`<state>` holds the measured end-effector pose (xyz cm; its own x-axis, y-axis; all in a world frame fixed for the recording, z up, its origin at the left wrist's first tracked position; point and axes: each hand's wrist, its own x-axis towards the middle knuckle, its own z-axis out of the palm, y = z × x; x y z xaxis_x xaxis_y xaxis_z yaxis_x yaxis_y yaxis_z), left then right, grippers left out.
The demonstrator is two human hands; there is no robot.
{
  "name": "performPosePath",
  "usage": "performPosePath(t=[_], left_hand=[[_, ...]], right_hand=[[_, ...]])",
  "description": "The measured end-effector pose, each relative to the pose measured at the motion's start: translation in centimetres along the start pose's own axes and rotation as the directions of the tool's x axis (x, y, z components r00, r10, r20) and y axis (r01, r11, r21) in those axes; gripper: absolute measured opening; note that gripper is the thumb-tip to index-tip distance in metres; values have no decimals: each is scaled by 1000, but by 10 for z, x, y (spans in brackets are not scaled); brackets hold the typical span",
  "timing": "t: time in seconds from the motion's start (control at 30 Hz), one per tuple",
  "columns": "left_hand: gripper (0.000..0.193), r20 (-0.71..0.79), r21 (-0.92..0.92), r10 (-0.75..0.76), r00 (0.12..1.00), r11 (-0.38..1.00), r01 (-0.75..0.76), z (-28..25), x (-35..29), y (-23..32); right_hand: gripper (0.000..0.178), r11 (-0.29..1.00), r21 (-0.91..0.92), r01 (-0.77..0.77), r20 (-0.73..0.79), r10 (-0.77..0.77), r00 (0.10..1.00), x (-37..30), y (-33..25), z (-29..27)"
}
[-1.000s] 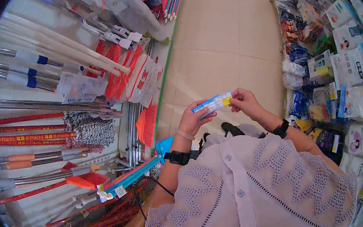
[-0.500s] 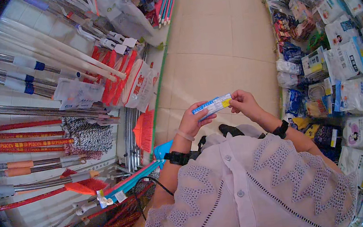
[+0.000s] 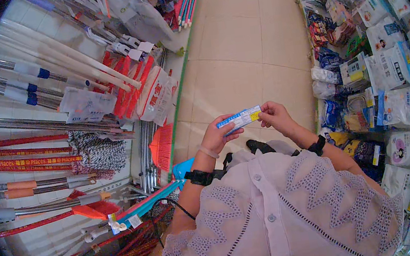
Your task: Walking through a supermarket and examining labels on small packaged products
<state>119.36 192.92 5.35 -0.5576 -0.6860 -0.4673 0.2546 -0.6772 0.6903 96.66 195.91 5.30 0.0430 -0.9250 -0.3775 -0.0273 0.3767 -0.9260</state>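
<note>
Here, the left hand (image 3: 217,135) and right hand (image 3: 277,118) pinch at least one blue-white-yellow card (image 3: 245,117); two black wristbands (image 3: 200,177) and one pale bracelet (image 3: 209,152) sit behind them.

head view: wide fisheye on wearer's head, facing steeply down past shirt (image 3: 272,217); hands (image 3: 216,136) near, aisle floor (image 3: 235,37) farther.

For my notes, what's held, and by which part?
The left hand holds a flat, rectangular blue, white and yellow card by its left end; the right hand apparently pinches its right end.

Orange broom head (image 3: 162,146), black-and-white mop (image 3: 97,150), beige tiled floor (image 3: 230,38)
</note>
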Motion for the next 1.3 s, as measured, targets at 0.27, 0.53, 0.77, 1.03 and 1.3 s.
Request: performPosePath(t=[0.27,0.53,0.77,1.03,1.3], left_hand=[[34,-3,20,1,1000,1000,-1,8,1,1],[36,-64,43,21,998,999,-18,10,-4,7],[38,-40,110,21,999,994,-16,36,1,24],[35,-83,136,-17,996,990,28,38,3,21],[36,-51,131,-24,998,991,30,26,12,14]], right_hand=[[12,998,-43,47,-71,-50,996,-3,-5,-9],[8,911,247,329,293,-394,871,-63,-158,-19],[23,448,825,346,503,-860,-85,-139,-269,33],[25,125,931,344,200,-961,-192,-148,-269,40],[23,-88,887,454,-12,-986,-167,-148,-259,50]])
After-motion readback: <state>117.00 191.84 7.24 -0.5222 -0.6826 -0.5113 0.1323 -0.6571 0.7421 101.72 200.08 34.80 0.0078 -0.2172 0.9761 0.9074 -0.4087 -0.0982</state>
